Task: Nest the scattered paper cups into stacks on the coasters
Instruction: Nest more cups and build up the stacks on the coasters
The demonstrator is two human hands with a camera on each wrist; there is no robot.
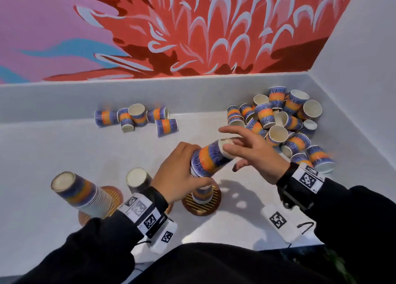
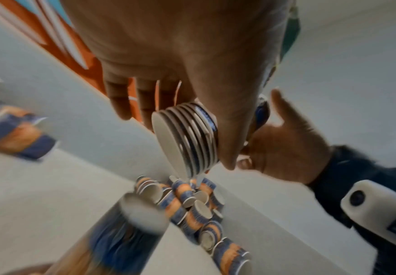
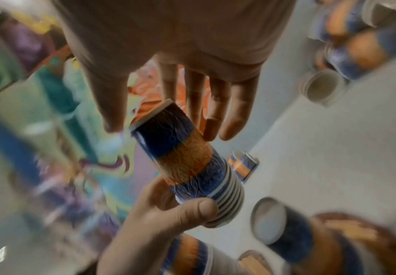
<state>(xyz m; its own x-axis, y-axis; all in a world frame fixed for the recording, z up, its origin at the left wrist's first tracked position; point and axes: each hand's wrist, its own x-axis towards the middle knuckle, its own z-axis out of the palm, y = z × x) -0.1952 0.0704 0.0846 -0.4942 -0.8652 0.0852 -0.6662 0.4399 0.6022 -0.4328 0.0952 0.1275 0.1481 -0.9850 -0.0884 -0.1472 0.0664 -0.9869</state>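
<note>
Bare worktop (image 1: 64, 146) on the left and middle of the frame is open for hands. Cup pile (image 1: 285, 125) clogs the upper right corner; a smaller cluster (image 1: 137, 118) hugs the back wall; stacks (image 1: 83, 195) crowd bottom left.

Muralled room (image 1: 192, 26), white corner counter (image 1: 64, 155)

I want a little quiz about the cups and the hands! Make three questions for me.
1. True or false: the left hand grips a nested stack of cups.
2. Where is the bigger loose pile of cups: A) far right corner of the table, B) near left edge, C) on a coaster?
3. Fill in: the right hand has its fingers spread at the stack's ____ end.

Key
1. True; the rims show several cups nested.
2. A; a smaller group of cups lies far left.
3. Bottom (closed) end; it grips nothing.
</note>
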